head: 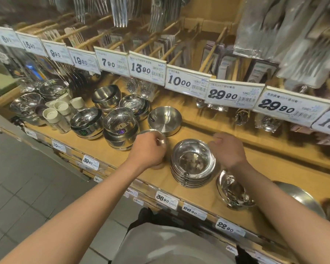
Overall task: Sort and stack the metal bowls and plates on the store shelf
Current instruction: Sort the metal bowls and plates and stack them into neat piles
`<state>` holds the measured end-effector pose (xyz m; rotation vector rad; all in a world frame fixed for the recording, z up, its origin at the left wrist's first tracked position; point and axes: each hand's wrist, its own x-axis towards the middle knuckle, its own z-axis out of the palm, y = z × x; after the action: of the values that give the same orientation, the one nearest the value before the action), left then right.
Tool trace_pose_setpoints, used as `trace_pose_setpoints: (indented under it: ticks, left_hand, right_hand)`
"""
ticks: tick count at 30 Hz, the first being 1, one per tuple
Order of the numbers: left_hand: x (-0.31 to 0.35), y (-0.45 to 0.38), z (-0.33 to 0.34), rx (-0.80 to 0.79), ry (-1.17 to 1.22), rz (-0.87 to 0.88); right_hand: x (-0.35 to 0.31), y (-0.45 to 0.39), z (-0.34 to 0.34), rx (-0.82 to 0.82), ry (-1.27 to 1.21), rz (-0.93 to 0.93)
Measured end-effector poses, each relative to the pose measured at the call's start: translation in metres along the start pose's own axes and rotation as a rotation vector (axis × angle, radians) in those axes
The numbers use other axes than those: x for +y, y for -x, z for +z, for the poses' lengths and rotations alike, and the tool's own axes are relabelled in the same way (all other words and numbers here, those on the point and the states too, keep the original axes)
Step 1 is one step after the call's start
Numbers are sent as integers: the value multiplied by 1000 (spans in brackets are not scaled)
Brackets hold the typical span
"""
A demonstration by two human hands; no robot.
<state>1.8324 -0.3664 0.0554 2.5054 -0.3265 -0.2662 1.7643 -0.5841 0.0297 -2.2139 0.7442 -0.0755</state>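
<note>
Two hands reach over the wooden shelf [179, 195]. The left hand [148, 149] curls its fingers around the rim of a small metal bowl [151, 132], which peeks out just past the knuckles. The right hand [227, 149] is loosely curled and holds nothing. Between the hands sits a stack of shallow metal bowls [192, 162]. A matte bowl [165, 120] stands just behind the held one.

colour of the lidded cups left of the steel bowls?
Off-white, cream lidded cups, plain with no pattern; head view shows them beside the shiny steel bowls.
</note>
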Motion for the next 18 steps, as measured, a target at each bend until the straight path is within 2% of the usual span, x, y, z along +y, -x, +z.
trace_pose_setpoints:
  ticks: [3,6,9,14,16,18]
  left_hand:
    - [-22,-7,-37,43,243,-85]
    - [-51,-19,-68,117,376,-158]
    - [-83,-29,-89,145,395,-219]
    - [-129,-40,-108,85,392,-278]
    - [-144,-45,-115,56,392,-283]
    - [-159,-56,-123,28,375,-285]
  right_hand:
    - [-26,-14,7,-48,-95,-64]
    - [-47,-36,26,-140,-137,-52]
    - [-66,-64,52,-225,-45,40]
    - [-78,-118,101,-324,22,197]
    - [-76,-135,118,-304,34,263]
    - [-72,-144,132,-260,-69,385]
